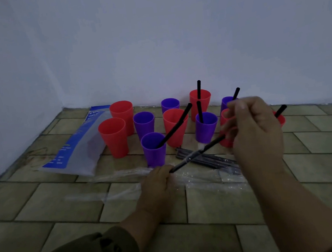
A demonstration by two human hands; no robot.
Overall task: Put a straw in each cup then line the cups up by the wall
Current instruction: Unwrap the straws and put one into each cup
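Note:
Several red and purple cups stand on the tiled floor near the wall. A black straw leans in the front purple cup (154, 148); others stand in the back red cup (200, 100), a middle purple cup (206, 128) and cups at the right. The left red cup (114, 137) holds none. My left hand (160, 181) pinches the low end of a wrapped black straw (197, 153). My right hand (253, 127) grips its upper end, hiding part of a red cup (226, 142). A pile of wrapped straws (204, 159) lies under it.
A blue and white plastic bag (76, 149) lies left of the cups. Clear plastic wrapping (129, 176) is spread over the tiles in front. The white wall (151, 44) meets a side wall at the left corner.

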